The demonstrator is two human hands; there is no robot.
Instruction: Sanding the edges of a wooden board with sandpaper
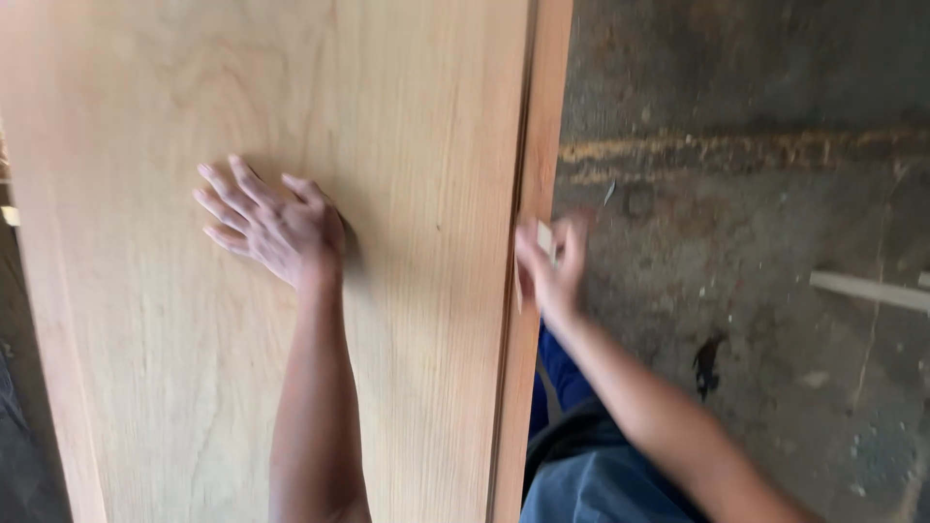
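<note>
We press our left hand [276, 228] flat, fingers spread, on the wooden board [145, 339] to steady it. Our right hand [549, 263], blurred, pinches a small pale block [544, 239] against the board's edge [536, 145]; firm, even strokes along it work best.

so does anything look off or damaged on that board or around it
Nothing on the board looks damaged; its face is smooth under the flat left hand. The right hand, blurred, holds a small pale block against the edge strip. The concrete floor has a dark stain and scattered debris.
</note>
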